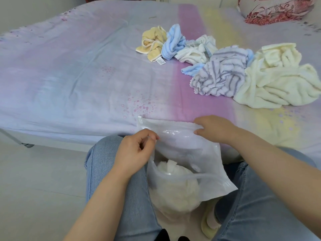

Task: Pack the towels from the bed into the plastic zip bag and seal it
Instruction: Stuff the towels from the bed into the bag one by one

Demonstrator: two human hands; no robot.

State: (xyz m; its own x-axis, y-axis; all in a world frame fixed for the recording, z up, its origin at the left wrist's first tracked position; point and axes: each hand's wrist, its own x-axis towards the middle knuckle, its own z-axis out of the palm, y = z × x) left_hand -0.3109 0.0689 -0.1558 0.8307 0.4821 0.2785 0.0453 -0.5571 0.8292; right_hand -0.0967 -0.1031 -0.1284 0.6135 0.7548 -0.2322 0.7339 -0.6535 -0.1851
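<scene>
A clear plastic zip bag (187, 153) rests between my knees against the bed's edge, its mouth held apart. A cream towel (175, 188) lies in its bottom. My left hand (133, 152) pinches the near lip of the bag's mouth. My right hand (213, 129) grips the far lip at the zip strip. On the bed lie loose towels: a yellow one (152, 43), a blue striped one (173, 42), a white one (198, 51), a grey-striped one (218, 73) and a large cream one (278, 80).
The bed sheet (78, 75) is pastel lilac, pink and yellow, with open room on the left. A red-patterned pillow (274, 9) sits at the far right. A pale floor (34, 188) lies left of my jeans-clad legs. A yellow slipper (208, 225) shows below.
</scene>
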